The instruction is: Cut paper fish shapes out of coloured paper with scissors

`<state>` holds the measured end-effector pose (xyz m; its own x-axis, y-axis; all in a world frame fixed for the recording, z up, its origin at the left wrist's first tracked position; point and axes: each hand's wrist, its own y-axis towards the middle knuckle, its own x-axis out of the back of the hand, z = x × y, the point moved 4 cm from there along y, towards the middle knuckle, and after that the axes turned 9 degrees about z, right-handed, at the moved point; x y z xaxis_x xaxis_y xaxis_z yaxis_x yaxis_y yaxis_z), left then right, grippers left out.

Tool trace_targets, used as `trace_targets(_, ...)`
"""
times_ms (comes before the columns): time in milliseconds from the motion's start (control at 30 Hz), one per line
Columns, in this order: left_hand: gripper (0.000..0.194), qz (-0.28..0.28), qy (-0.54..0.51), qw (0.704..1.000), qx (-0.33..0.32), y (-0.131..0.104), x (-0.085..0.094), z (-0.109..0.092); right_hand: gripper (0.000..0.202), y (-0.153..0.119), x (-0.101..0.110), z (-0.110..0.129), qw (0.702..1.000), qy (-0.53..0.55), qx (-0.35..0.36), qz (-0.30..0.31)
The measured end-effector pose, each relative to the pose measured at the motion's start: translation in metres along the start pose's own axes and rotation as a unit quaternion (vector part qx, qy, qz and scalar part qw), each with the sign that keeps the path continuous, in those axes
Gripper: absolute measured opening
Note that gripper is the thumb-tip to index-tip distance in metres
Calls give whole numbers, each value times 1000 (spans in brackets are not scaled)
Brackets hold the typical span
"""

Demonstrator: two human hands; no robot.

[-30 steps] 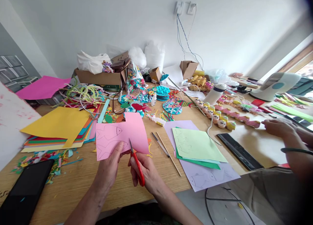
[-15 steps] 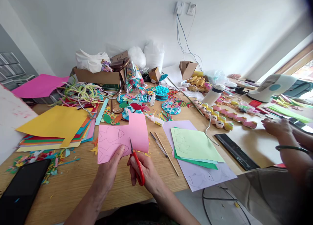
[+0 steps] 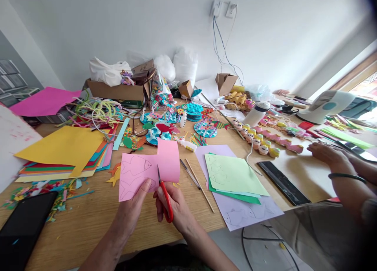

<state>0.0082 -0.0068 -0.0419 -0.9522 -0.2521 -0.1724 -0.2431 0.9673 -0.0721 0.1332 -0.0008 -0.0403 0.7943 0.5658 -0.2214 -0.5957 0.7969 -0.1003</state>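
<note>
My left hand (image 3: 136, 200) grips a sheet of pink paper (image 3: 129, 173) by its lower edge, thumb on top. Fish outlines are drawn in pencil on its left part, while the right part curls up as a partly cut flap. In my right hand (image 3: 172, 202) are red-handled scissors (image 3: 166, 204), their blades pointing up at the cut between the drawn fish and the flap. The paper is held above the wooden table (image 3: 153, 231). Right of my hands lie a pen (image 3: 191, 174) and a thin wooden stick (image 3: 200, 186).
Stacked coloured paper (image 3: 59, 149) and a black phone (image 3: 26, 227) lie left. On the right are green sheets (image 3: 232, 174), a purple sheet (image 3: 253, 216) and a dark flat device (image 3: 283, 182). A co-worker's hands (image 3: 330, 153) rest at the far right. Decorated paper fish (image 3: 205, 129) lie behind.
The pink paper has shifted slightly down and right in view, and the scissor blades look closer together at the cut. The co-worker's hands have moved a little left.
</note>
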Motion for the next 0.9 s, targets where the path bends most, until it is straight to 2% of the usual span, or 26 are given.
trace_targets(267, 35, -5, 20, 1000, -14, -2, 1, 1, 58, 0, -1, -5, 1000, 23, 7, -9)
trace_targets(500, 39, -1, 90, 996, -17, -5, 6, 6, 58, -2, 1, 0, 1000, -15, 0, -8)
trace_targets(633, 35, 9, 120, 992, -29, -6, 6, 5, 58, -1, 1, -1, 1000, -4, 2, -7)
trace_targets(900, 24, -11, 117, 993, -29, -10, 10, 0, 55, -1, 2, 0, 1000, -10, -11, -24)
